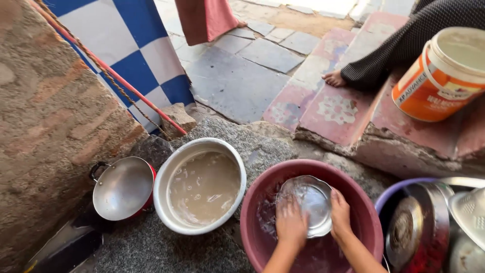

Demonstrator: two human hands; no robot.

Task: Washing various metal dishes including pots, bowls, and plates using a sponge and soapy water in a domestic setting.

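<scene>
Plate: steel plate (310, 202) tilted inside the maroon basin (364, 212), held over the wash water so it drains back.
Right hand (340, 215): my fingers clamp the plate's rim, steadying it.
Left hand (290, 222): pressed flat on the plate's face, not closed round anything.
Left of grip: white basin (164, 182) full of cloudy water; beyond it an empty red-bottomed pan (123, 188).
Right of grip: purple tub (391, 192) stacked with steel lids.
Far side: orange bucket (444, 76) on the step.

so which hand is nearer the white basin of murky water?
Left. The left hand is on the steel plate in the maroon tub, on the side facing the white basin. The right hand holds the plate's far edge, farther away.
</scene>
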